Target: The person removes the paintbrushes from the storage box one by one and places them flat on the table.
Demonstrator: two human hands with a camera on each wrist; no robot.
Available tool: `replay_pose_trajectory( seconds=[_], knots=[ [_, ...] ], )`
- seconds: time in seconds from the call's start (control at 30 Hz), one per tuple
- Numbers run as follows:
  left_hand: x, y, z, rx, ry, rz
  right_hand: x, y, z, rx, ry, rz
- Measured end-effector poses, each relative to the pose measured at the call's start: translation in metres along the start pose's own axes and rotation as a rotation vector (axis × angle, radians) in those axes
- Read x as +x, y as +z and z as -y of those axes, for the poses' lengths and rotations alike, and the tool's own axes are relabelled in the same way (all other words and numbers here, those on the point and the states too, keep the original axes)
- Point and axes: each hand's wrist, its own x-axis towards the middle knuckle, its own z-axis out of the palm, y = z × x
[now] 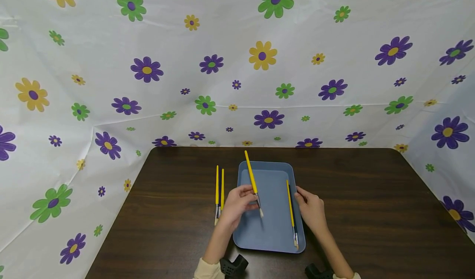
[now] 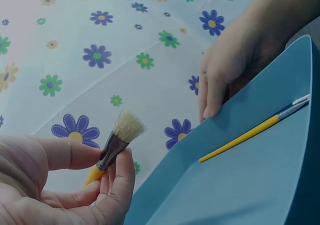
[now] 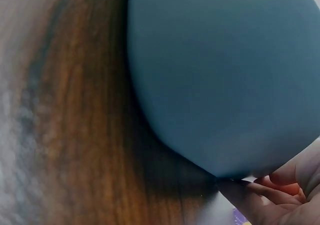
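Note:
My left hand (image 1: 237, 204) pinches a yellow-handled paintbrush (image 1: 251, 172) over the left part of a blue-grey tray (image 1: 269, 246). In the left wrist view, thumb and fingers grip the brush near its dark metal ferrule, with the pale bristles (image 2: 129, 127) pointing up from them. My right hand (image 1: 311, 209) holds the tray's right edge; in the right wrist view its thumb and fingers (image 3: 282, 197) pinch the rim. Inside the tray, a yellow-handled brush (image 1: 290, 202) lies lengthwise along the right wall, bristles toward me.
Left of the tray, yellow-handled paintbrushes (image 1: 217, 184) lie side by side on the dark wooden table (image 1: 371, 213), their bristle ends partly behind my left hand. A white cloth with flowers (image 1: 230, 64) hangs behind the table. Black wrist mounts (image 1: 233, 265) sit near both forearms.

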Motion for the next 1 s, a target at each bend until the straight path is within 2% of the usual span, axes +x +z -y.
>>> replay_pose_trajectory(
  seconds=[0.27, 0.5, 1.0],
  knots=[
    [0.002, -0.017, -0.003, 0.006, 0.001, -0.029, 0.001, 0.001, 0.000, 0.009, 0.031, -0.006],
    [-0.001, -0.043, -0.008, 0.023, 0.003, -0.080, 0.001, 0.000, -0.001, 0.022, 0.067, -0.017],
    [-0.016, -0.097, -0.010, 0.119, -0.005, -0.193, 0.002, -0.002, -0.001, 0.131, 0.191, 0.028]
  ],
)
